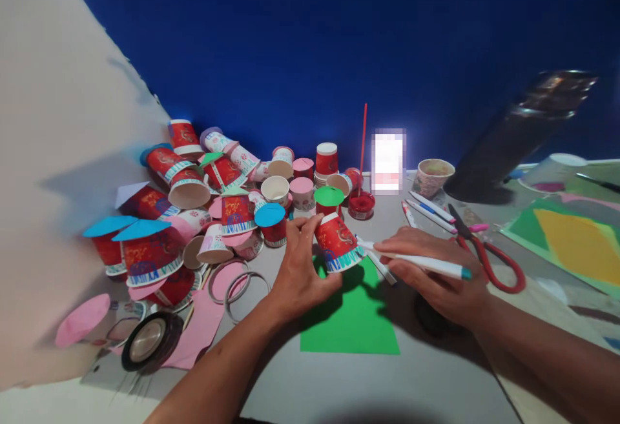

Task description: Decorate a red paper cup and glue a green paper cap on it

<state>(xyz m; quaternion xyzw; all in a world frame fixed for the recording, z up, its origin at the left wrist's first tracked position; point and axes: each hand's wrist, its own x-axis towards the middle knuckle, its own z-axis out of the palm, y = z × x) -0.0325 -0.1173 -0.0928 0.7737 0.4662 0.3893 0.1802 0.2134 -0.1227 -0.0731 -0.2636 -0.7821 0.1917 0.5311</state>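
My left hand (303,275) holds a red paper cup (339,240) upside down and slightly tilted, fingers at its base and thumb at its rim. Blue and teal lettering runs round the cup's lower band. In my right hand (436,275) is a white marker (426,264) with a teal end, its tip side pointing at the right edge of the cup's band. Whether the tip touches the cup is too small to tell. Under the cup lies a green paper sheet (349,330). Just behind it stands a cup with a green paper disc (329,197).
Many decorated cups (150,256) crowd the left, with pink paper (201,327), metal rings (247,295) and a round black-rimmed object (148,340). Right are markers (431,211), red-handled scissors (489,262), a patterned cup (433,177) and coloured paper (576,243). A red jar (361,206) stands behind.
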